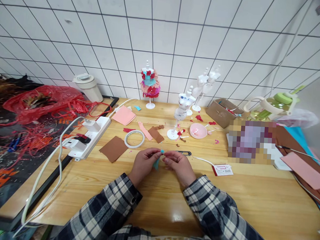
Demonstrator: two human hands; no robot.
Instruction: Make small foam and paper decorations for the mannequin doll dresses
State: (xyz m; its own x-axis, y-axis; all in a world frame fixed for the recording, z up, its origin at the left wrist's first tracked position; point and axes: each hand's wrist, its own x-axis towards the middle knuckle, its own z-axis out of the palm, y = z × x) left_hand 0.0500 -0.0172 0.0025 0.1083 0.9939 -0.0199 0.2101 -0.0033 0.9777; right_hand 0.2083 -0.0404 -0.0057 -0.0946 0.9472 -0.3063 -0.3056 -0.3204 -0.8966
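Observation:
A small strip of blue paper is pinched in my left hand, and its top end sticks up between the fingertips. Close against it on the right, my right hand has its thumb and finger pressed together at the strip's top end. A white mannequin with small blue bits on its chest stands behind my hands. Farther back, another mannequin wears a ruffled pink, blue and red dress. A roll of white tape and a brown paper sheet lie to the left.
Left are a power strip with cables, a white cup and a red plastic bag. Right are a pink dish with scraps around it, a cardboard box, a tag and a green-lidded bottle. A cutter lies behind my right hand.

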